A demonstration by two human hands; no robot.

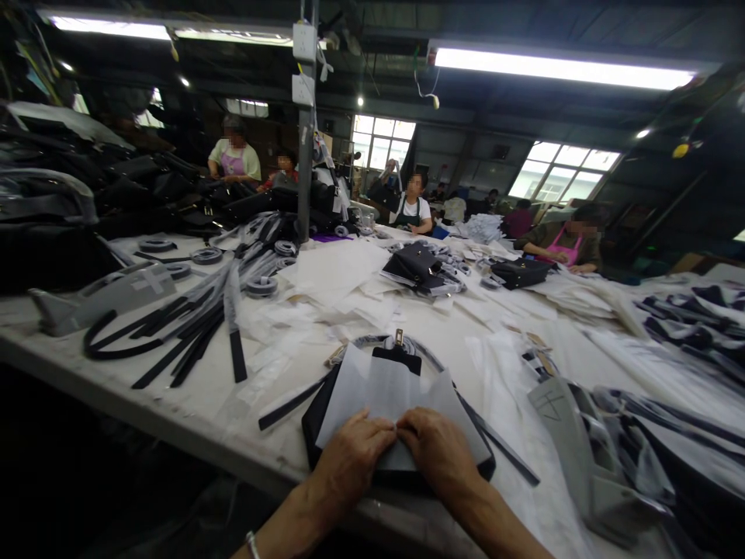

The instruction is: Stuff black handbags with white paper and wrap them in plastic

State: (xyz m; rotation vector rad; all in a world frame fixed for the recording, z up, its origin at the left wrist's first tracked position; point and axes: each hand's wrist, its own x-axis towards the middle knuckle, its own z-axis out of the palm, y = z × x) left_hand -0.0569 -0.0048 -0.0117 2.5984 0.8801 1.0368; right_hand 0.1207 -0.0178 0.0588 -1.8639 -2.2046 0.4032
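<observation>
A black bag (313, 423) lies at the table's front edge, with a translucent white sheet (384, 384) spread over it. My left hand (356, 446) and my right hand (434, 446) meet at the middle of the sheet. Both have their fingers closed, thumbs and fingertips pinching the sheet nearly tip to tip. Beyond the sheet, a black flap with a metal clasp (399, 337) sticks up inside a wrapped, curved handle. Black strap ends (291, 404) extend on both sides of the bag.
Black straps (198, 334) in plastic wrap lie left on the white table (261, 431). Grey wrapped pieces (587, 458) lie at the right. Farther back are another black bag (416, 264), sheets and a metal post (305, 155). Several people work around the table.
</observation>
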